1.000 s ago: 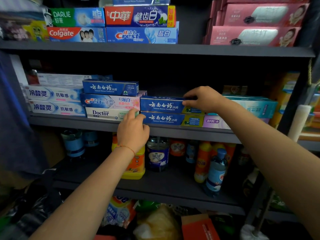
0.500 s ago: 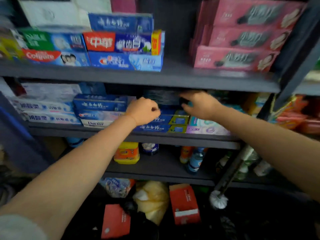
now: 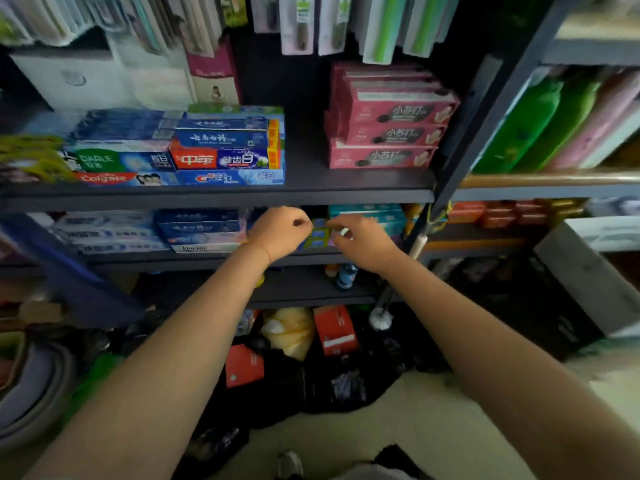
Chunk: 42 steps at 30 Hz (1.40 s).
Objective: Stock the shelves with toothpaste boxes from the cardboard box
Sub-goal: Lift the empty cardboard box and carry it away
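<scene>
Your left hand [image 3: 278, 233] and right hand [image 3: 360, 241], both curled, flank the blue boxes [image 3: 319, 233]; long axis runs left-right; grip unclear.

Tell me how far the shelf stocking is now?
Done: dark blue toothpaste boxes sit stacked on the middle shelf. In hand: left hand and right hand are both at that stack; whether either holds a box is unclear. Left: unknown, since no cardboard box shows.

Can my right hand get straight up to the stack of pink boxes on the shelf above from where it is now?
Probably yes. The right hand is in front of the lower shelf's edge, not under it, and the stack of pink boxes sits at the front of the upper shelf with nothing in front of it.
</scene>
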Each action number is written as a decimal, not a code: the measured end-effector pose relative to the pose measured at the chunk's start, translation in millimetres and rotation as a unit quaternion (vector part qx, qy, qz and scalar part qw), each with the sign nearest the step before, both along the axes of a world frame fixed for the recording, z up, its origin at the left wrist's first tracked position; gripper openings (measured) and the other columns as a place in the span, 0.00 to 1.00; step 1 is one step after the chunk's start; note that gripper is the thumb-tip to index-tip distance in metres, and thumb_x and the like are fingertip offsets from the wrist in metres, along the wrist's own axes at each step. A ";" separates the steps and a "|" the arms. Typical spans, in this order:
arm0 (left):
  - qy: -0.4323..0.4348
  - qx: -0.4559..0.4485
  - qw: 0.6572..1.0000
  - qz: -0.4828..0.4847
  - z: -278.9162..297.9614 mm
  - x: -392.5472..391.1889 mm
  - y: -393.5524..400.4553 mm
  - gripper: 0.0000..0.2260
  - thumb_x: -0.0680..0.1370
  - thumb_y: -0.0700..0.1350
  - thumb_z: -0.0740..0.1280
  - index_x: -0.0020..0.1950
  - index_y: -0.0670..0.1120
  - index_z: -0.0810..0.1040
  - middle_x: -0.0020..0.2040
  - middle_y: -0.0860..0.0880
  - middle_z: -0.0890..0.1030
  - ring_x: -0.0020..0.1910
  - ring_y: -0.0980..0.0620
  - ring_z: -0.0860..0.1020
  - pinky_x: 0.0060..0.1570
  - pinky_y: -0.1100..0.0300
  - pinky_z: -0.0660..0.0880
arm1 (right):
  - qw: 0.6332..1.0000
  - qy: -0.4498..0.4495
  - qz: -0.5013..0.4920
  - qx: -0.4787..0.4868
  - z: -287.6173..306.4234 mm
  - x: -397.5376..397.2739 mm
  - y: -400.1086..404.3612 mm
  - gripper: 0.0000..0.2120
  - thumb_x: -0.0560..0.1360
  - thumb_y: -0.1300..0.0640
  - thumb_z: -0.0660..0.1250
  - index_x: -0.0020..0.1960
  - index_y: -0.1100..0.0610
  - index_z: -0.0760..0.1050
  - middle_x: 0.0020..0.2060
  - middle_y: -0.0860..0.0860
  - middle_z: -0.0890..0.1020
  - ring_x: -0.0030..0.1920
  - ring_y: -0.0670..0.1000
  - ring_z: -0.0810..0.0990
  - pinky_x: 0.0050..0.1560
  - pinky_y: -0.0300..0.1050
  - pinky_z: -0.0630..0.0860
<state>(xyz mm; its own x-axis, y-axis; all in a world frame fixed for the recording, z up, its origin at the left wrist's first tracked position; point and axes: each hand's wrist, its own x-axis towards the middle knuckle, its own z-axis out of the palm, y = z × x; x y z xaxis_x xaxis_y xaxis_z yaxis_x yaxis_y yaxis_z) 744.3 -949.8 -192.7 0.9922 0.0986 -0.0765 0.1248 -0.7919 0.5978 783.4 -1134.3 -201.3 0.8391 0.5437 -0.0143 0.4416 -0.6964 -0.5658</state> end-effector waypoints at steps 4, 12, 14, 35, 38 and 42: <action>-0.015 -0.068 0.998 0.008 -9.6 1.5 -39.2 0.08 0.80 0.47 0.64 0.46 0.51 0.82 0.40 0.54 0.81 0.41 0.49 0.82 0.45 0.54 0.78 | 0.995 0.039 -0.061 0.073 2.2 -23.3 -28.5 0.13 0.79 0.63 0.63 0.62 0.62 0.79 0.57 0.56 0.81 0.54 0.55 0.79 0.53 0.35 0.70; 0.069 -0.184 0.980 -0.003 -50.4 34.7 -189.4 0.10 0.81 0.43 0.62 0.44 0.51 0.80 0.39 0.50 0.83 0.30 0.52 0.81 0.34 0.59 0.74 | 0.984 0.044 -0.163 0.062 -33.1 -1.1 -174.9 0.13 0.78 0.60 0.64 0.61 0.58 0.79 0.55 0.57 0.79 0.56 0.56 0.77 0.57 0.46 0.74; 0.096 -0.224 0.970 0.006 -63.1 51.2 -243.9 0.10 0.82 0.43 0.62 0.44 0.51 0.80 0.40 0.49 0.83 0.30 0.51 0.80 0.35 0.58 0.74 | 0.982 0.010 -0.187 0.035 -46.6 17.4 -231.4 0.12 0.78 0.59 0.63 0.60 0.59 0.78 0.54 0.55 0.77 0.57 0.56 0.74 0.57 0.51 0.74; 0.287 -0.318 0.884 0.186 -79.8 153.2 -632.2 0.17 0.79 0.55 0.66 0.64 0.48 0.72 0.56 0.47 0.77 0.54 0.44 0.78 0.47 0.50 0.80 | 0.966 0.165 -0.056 -0.189 -59.8 110.5 -551.7 0.16 0.79 0.49 0.62 0.58 0.60 0.76 0.47 0.55 0.80 0.47 0.55 0.81 0.40 0.46 0.74; 0.251 -0.262 0.896 0.255 -101.7 145.9 -612.0 0.15 0.75 0.48 0.69 0.60 0.46 0.73 0.59 0.41 0.79 0.55 0.40 0.78 0.57 0.44 0.78 | 0.972 0.182 0.028 -0.148 -64.6 101.0 -535.2 0.14 0.79 0.47 0.62 0.51 0.58 0.76 0.43 0.55 0.80 0.46 0.57 0.81 0.39 0.46 0.72; 0.238 -0.161 0.924 0.252 -113.3 118.2 -579.0 0.10 0.75 0.39 0.65 0.57 0.44 0.77 0.56 0.43 0.80 0.53 0.42 0.78 0.53 0.50 0.79 | 0.958 0.213 0.135 -0.134 -64.9 104.5 -529.7 0.15 0.80 0.53 0.60 0.39 0.59 0.75 0.38 0.52 0.78 0.43 0.53 0.79 0.44 0.48 0.76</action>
